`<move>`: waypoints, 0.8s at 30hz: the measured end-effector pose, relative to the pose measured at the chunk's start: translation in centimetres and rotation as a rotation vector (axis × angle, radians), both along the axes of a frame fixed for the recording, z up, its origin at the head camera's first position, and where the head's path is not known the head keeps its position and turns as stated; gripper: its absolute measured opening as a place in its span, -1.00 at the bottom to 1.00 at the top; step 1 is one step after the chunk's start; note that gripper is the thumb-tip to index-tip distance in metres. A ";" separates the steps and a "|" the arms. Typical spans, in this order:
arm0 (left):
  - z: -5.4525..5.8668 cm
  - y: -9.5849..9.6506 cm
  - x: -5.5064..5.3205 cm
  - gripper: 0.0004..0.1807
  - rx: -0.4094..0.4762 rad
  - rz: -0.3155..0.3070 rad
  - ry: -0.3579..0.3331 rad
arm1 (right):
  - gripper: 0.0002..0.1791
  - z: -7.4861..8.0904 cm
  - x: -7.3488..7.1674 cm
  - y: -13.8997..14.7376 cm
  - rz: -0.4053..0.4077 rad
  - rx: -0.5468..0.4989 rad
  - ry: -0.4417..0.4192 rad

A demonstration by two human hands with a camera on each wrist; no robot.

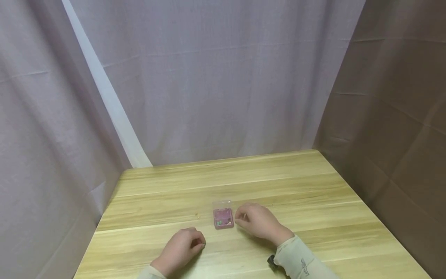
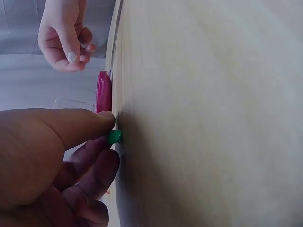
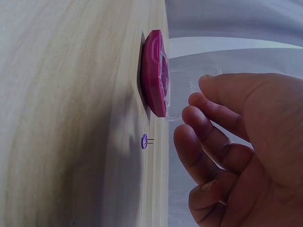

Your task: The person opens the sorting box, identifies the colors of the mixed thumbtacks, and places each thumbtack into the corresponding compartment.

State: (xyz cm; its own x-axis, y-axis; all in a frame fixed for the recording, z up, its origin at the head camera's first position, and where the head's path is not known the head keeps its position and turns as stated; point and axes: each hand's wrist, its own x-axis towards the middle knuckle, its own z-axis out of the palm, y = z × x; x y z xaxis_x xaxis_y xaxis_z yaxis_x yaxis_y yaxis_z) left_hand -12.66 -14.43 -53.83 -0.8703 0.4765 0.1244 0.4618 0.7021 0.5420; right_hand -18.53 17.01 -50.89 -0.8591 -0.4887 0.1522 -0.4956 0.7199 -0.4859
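My left hand (image 1: 182,248) is low over the table, left of and nearer than a small pink box. Its thumb and index finger (image 2: 97,120) pinch a small round green piece (image 2: 114,136) close to the tabletop. The pink box (image 3: 154,75) stands with its clear lid (image 3: 184,90) raised; green and dark bits lie in its compartments. My right hand (image 1: 259,221) hovers just right of the box, fingers loosely bent and nothing seen between them. Near it a small purple disc (image 3: 144,141) with two thin prongs sits on the table, hidden in the head view.
Tiny orange bits (image 1: 197,215) lie left of the box on the wood-grain table (image 1: 271,174). Grey curtains (image 1: 223,85) hang behind the table and at the left, a brown one (image 1: 393,116) at the right. By the right cuff there is a black object (image 1: 272,262).
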 end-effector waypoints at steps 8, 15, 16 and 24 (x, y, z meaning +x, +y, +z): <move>0.4 0.1 0.1 -0.88 0.001 0.005 0.016 | -0.95 0.0 0.0 0.1 0.002 0.000 0.008; 0.6 0.1 -0.2 -0.88 0.041 0.007 0.026 | -0.94 0.0 0.1 0.2 0.008 -0.008 0.008; 0.6 0.1 -0.3 -0.88 0.049 0.008 0.027 | -0.93 -0.1 0.1 0.2 0.005 -0.006 0.008; 0.5 0.4 -1.5 -0.89 0.060 0.035 0.011 | -0.94 -0.2 0.2 0.3 -0.009 -0.002 -0.014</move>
State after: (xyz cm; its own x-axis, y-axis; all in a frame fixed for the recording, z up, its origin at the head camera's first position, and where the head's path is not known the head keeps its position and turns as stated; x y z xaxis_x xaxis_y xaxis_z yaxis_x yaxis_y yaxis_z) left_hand -14.19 -14.06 -53.35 -0.8847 0.4375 0.1610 0.4437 0.6843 0.5786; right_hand -18.34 17.32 -51.07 -0.8654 -0.4807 0.1415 -0.4825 0.7231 -0.4943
